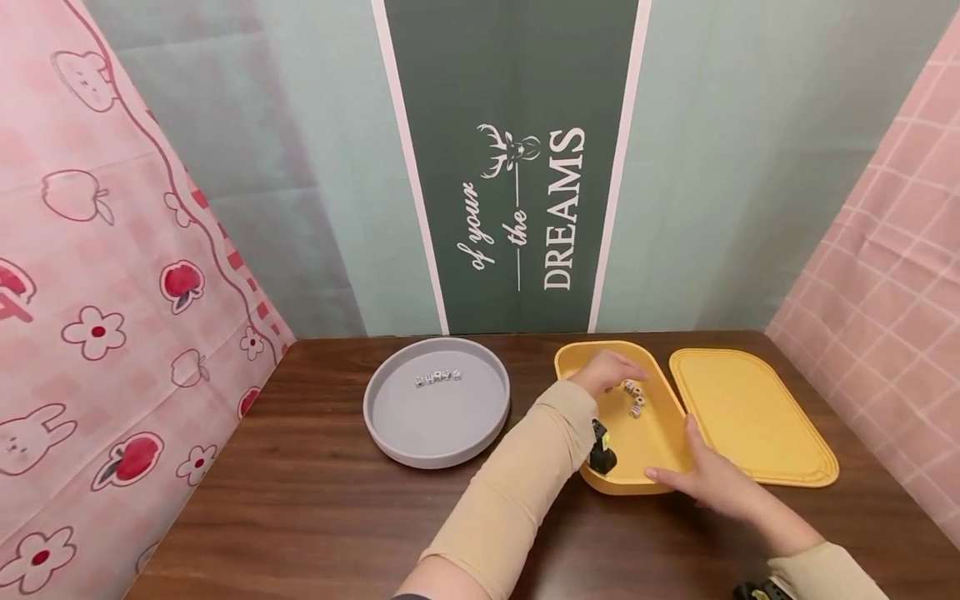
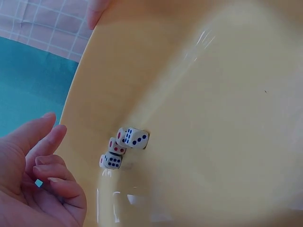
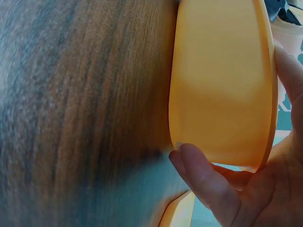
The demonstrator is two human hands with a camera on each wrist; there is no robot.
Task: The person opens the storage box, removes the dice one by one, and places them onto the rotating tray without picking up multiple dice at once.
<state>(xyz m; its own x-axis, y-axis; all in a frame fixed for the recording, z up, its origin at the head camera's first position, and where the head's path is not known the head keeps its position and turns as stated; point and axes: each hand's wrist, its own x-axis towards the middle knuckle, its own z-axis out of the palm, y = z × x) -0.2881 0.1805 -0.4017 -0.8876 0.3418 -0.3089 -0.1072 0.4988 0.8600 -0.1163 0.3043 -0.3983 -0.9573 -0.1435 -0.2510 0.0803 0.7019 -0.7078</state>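
A yellow tray-like container (image 1: 633,450) stands on the table to the right of the middle. My left hand (image 1: 609,373) reaches inside it at the far end, fingers loosely curled. In the left wrist view nothing shows between the fingers of that hand (image 2: 45,175). Several white dice (image 2: 137,138) lie clustered on the container's floor, close by the left hand but apart from it. My right hand (image 1: 712,479) grips the near right corner of the container, thumb and fingers spread over its rim. The right wrist view shows its fingers (image 3: 206,177) against the outer wall.
Left of the container is a round grey plate (image 1: 435,425) with several dice (image 1: 438,377) in a row. A flat yellow lid (image 1: 750,417) lies at the container's right. Behind the brown wooden table (image 1: 300,500) hangs a green printed cloth (image 1: 517,83).
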